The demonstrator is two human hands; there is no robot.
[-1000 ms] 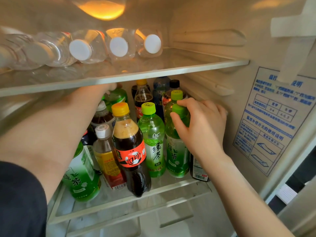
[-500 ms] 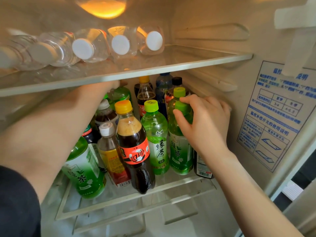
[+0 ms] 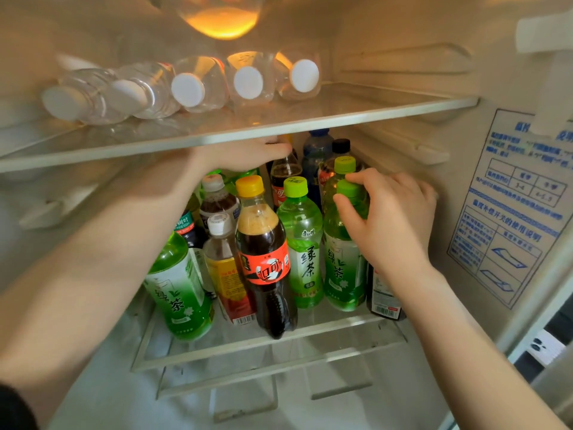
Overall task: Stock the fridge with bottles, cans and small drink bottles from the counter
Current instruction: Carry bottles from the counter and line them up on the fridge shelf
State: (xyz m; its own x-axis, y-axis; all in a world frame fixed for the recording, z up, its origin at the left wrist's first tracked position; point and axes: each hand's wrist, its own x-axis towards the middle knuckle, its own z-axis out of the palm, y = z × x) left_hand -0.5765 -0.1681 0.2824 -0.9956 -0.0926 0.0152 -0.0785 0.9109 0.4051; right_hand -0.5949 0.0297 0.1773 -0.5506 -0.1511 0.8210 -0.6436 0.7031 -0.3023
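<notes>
Recorder: Right hand (image 3: pixel 390 218) wraps thumb and fingers round the neck of a green tea bottle (image 3: pixel 342 268), just under its cap (image 3: pixel 349 186). That bottle stands upright on the lower shelf (image 3: pixel 325 327), in the front row towards the right. Left hand (image 3: pixel 245 153) reaches deep under the upper glass shelf (image 3: pixel 372 110), with its fingers over the top of a rear cola bottle (image 3: pixel 283 178). Whether it grips cannot be told.

Checker: Room, biggest first?

Recorder: Fridge wall (image 3: pixel 455 181) on the right has an open gap beside the gripping hand, partly taken by a dark bottle (image 3: pixel 383 301) behind the wrist. The upper glass shelf sits low over the caps, so headroom is slight, and the reaching hand's knuckles lie close under its edge. The lower shelf is packed, with bare glass only along the front lip.

Checker: Risks?

Recorder: Judged, not seen. The front cola bottle (image 3: pixel 266 265) stands at the lip and looks tilted, so a forearm nudge could send it off. The leaning green tea bottle (image 3: pixel 179 287) at the left runs the same risk. Sliding the held bottle could knock its close-packed neighbours. Lifting it could strike the cap on the glass above.
</notes>
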